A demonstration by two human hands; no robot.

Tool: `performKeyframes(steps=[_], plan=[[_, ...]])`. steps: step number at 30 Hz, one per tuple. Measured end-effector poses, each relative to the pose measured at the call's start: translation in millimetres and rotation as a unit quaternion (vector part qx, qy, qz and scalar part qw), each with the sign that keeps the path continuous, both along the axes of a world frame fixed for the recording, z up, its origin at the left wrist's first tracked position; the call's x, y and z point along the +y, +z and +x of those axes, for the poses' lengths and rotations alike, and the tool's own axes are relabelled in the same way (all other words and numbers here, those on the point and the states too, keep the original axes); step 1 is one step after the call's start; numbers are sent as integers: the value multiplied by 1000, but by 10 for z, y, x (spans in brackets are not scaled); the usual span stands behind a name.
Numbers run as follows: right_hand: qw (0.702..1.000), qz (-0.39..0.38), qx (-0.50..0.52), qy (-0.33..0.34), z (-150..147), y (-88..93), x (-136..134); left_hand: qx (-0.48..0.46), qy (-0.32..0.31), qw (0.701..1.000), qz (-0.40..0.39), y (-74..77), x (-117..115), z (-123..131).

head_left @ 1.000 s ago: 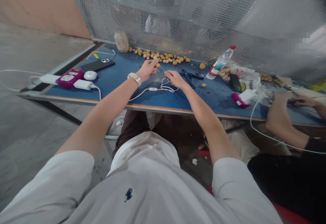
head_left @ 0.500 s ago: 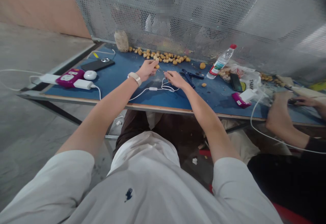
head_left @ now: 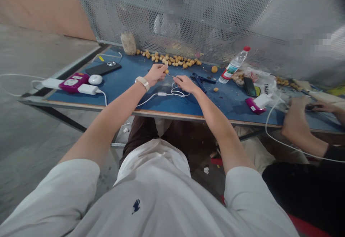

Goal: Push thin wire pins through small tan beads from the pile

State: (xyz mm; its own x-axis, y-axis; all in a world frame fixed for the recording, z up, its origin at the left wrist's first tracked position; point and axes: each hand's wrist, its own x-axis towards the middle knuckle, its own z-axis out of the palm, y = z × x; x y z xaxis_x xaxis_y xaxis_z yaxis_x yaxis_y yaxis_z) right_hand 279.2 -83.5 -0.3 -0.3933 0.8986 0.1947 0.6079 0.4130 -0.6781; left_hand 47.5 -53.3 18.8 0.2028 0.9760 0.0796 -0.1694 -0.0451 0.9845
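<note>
My left hand [head_left: 157, 73], a pale watch band on its wrist, is closed in a pinch over the blue tabletop. Its fingers grip a small orange-yellow piece [head_left: 166, 71] that has a thin tip pointing right. Just across a narrow gap, my right hand [head_left: 184, 82] pinches something tiny and thin, too small to name. A looped white cable [head_left: 176, 92] with a small inline block lies beneath the right fingers; whether they touch it I cannot tell. Blue-handled pliers [head_left: 199, 82] rest open just beyond the right hand.
Small tan lumps [head_left: 175, 60] line the perforated metal screen [head_left: 215, 21]. To the left are a phone [head_left: 104, 68], a white case [head_left: 95, 80] and a purple power bank [head_left: 74, 82]. Rightward stand a tilted bottle [head_left: 233, 68], a plastic bag [head_left: 265, 82] and a co-worker's arm [head_left: 299, 122].
</note>
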Motion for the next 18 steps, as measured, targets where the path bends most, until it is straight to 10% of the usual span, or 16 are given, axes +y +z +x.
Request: performKeyframes(steps=[18], plan=[[1000, 21, -18, -3, 0, 15, 7, 19, 8, 1000, 4, 34, -61, -11]])
